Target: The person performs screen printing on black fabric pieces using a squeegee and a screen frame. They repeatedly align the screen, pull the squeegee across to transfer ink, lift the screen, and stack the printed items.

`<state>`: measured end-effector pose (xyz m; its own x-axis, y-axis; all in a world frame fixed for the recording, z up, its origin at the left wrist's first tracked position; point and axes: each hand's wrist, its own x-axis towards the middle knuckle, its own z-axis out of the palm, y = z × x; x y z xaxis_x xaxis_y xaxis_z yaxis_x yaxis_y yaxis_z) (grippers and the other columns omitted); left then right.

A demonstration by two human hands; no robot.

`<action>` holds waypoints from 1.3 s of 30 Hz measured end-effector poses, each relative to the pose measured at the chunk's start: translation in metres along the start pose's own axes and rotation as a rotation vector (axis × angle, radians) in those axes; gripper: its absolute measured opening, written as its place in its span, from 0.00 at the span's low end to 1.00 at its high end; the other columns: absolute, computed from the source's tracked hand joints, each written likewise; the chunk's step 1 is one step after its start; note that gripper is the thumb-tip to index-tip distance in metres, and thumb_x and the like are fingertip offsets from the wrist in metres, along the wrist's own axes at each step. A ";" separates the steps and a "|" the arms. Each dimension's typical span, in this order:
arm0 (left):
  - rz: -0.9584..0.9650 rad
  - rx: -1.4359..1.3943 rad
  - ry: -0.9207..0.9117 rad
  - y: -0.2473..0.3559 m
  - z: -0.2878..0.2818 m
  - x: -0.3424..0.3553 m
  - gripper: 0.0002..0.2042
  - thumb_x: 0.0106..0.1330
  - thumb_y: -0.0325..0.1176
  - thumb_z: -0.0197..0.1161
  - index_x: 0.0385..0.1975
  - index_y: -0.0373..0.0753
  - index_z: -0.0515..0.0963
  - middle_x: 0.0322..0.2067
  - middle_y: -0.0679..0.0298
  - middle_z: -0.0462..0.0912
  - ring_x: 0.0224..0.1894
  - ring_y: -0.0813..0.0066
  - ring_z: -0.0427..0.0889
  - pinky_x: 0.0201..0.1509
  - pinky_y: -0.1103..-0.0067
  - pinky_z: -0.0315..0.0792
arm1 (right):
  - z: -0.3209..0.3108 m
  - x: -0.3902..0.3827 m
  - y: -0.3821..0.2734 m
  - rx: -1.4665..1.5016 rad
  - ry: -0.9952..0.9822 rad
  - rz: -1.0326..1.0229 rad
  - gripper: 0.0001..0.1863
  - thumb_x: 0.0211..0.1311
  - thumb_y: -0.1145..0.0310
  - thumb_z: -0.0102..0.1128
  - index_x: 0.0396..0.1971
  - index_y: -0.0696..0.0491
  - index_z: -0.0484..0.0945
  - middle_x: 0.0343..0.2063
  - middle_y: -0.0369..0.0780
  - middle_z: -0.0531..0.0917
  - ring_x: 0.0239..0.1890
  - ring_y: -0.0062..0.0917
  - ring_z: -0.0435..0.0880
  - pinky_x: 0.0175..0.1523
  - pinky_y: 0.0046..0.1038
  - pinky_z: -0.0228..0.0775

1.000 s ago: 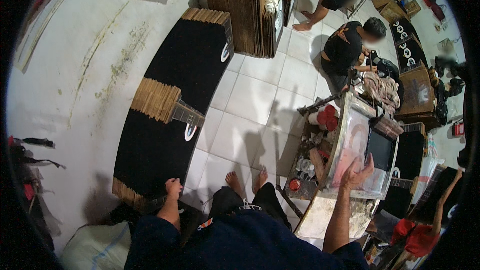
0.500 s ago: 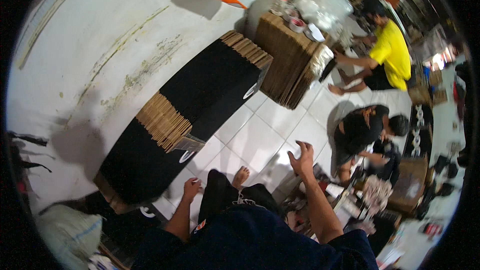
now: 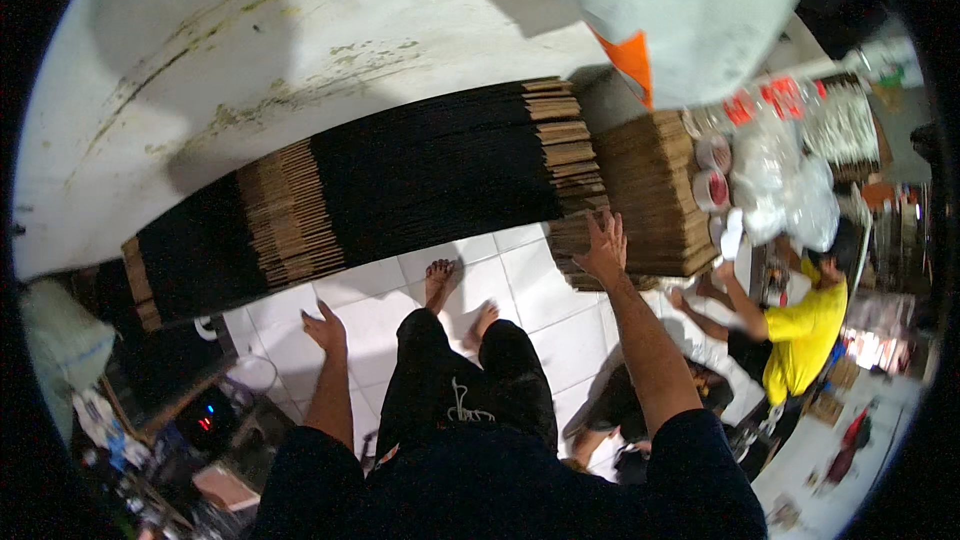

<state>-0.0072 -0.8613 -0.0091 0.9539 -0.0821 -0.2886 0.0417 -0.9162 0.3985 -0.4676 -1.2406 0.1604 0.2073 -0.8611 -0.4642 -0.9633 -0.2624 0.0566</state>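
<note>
A long row of tightly packed cardboard sheets [image 3: 430, 170], black with bands of bare brown edges, runs across in front of me along the wall. My right hand [image 3: 602, 248] reaches to the near corner of its right end, fingers spread; whether the fingertips touch the cardboard I cannot tell. My left hand [image 3: 326, 328] hangs over the floor on the near side of the row, thumb and fingers apart, holding nothing. Against the right end stands a second stack of brown cardboard [image 3: 650, 190].
Tape rolls [image 3: 712, 190], clear plastic bags [image 3: 770, 175] and bottles lie on the brown stack. A white bag with an orange patch [image 3: 690, 30] hangs above. To the right sits a person in yellow [image 3: 805, 335]; another person in black [image 3: 640, 405] is nearer. Clutter and a sack [image 3: 65, 335] fill the left.
My view has turned, so the cardboard row now lies nearly crosswise and closer. My right hand has come to the row's right end; my left has stayed low beside the row.
</note>
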 end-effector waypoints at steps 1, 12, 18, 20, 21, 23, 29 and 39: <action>0.042 -0.023 0.076 0.023 -0.002 0.002 0.39 0.76 0.56 0.55 0.72 0.25 0.59 0.66 0.31 0.66 0.69 0.35 0.65 0.73 0.54 0.61 | -0.001 0.019 0.003 0.019 0.021 -0.038 0.61 0.47 0.54 0.83 0.79 0.39 0.52 0.78 0.44 0.50 0.80 0.50 0.44 0.76 0.60 0.51; 0.102 0.284 0.191 0.096 -0.002 0.061 0.37 0.79 0.62 0.37 0.80 0.43 0.50 0.80 0.53 0.44 0.82 0.46 0.38 0.80 0.46 0.39 | 0.039 0.075 0.027 -0.166 0.168 -0.301 0.64 0.51 0.59 0.81 0.79 0.54 0.43 0.79 0.46 0.46 0.82 0.44 0.39 0.82 0.49 0.40; 0.194 0.198 0.316 0.081 0.007 0.046 0.36 0.79 0.62 0.38 0.80 0.49 0.50 0.80 0.51 0.44 0.82 0.44 0.37 0.80 0.44 0.37 | 0.050 0.080 0.046 -0.250 0.229 -0.380 0.59 0.51 0.57 0.78 0.78 0.57 0.49 0.77 0.49 0.51 0.81 0.45 0.42 0.82 0.49 0.42; 0.196 0.188 0.320 0.081 0.006 0.044 0.34 0.79 0.62 0.38 0.80 0.53 0.51 0.80 0.52 0.44 0.82 0.44 0.37 0.79 0.43 0.38 | 0.050 0.083 0.046 -0.311 0.227 -0.385 0.60 0.51 0.57 0.78 0.78 0.57 0.49 0.78 0.49 0.49 0.81 0.46 0.41 0.82 0.50 0.42; 0.189 0.200 0.317 0.081 0.005 0.044 0.34 0.79 0.62 0.38 0.80 0.53 0.51 0.80 0.52 0.44 0.82 0.44 0.37 0.79 0.42 0.39 | 0.050 0.085 0.046 -0.258 0.295 -0.443 0.60 0.51 0.54 0.79 0.78 0.58 0.49 0.79 0.48 0.47 0.82 0.45 0.38 0.82 0.49 0.42; 0.181 0.195 0.312 0.081 0.004 0.044 0.34 0.79 0.62 0.39 0.80 0.54 0.52 0.80 0.51 0.44 0.82 0.44 0.37 0.79 0.42 0.39 | 0.050 0.086 0.044 -0.303 0.278 -0.407 0.60 0.51 0.52 0.79 0.77 0.59 0.51 0.79 0.48 0.47 0.82 0.44 0.38 0.82 0.48 0.43; 0.187 0.177 0.316 0.078 0.006 0.040 0.34 0.79 0.61 0.39 0.80 0.52 0.51 0.80 0.50 0.43 0.82 0.45 0.37 0.79 0.41 0.38 | 0.052 0.103 0.060 -0.307 0.064 -0.226 0.51 0.58 0.54 0.76 0.74 0.59 0.57 0.71 0.51 0.60 0.76 0.44 0.55 0.76 0.47 0.58; 0.166 0.424 0.227 0.044 -0.015 0.097 0.32 0.78 0.64 0.38 0.79 0.64 0.53 0.81 0.51 0.42 0.82 0.45 0.37 0.77 0.37 0.35 | 0.064 0.163 0.112 -0.041 -0.406 -0.336 0.34 0.65 0.60 0.68 0.67 0.59 0.69 0.37 0.45 0.86 0.29 0.29 0.76 0.37 0.35 0.75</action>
<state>0.0919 -0.9036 -0.0063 0.9800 -0.1957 -0.0361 -0.1951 -0.9806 0.0210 -0.5527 -1.3823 0.0348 0.4132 -0.4902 -0.7674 -0.8459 -0.5188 -0.1241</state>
